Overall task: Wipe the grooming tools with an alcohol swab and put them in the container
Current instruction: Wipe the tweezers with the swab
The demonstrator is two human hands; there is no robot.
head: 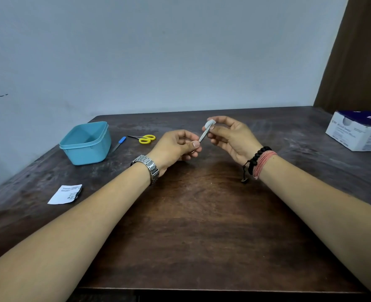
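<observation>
Metal file (pixel 202 137), mid-frame: pinched by left hand (pixel 175 149), swab (pixel 208 124) pinched by right hand (pixel 230 138); container (pixel 85 142) apparently unfilled, scissors (pixel 145 138) pending.

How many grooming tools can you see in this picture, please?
3. A metal file held between the left hand and right hand; yellow scissors and a blue-handled tool lie right of the container. The container's inside is only partly visible.
</observation>
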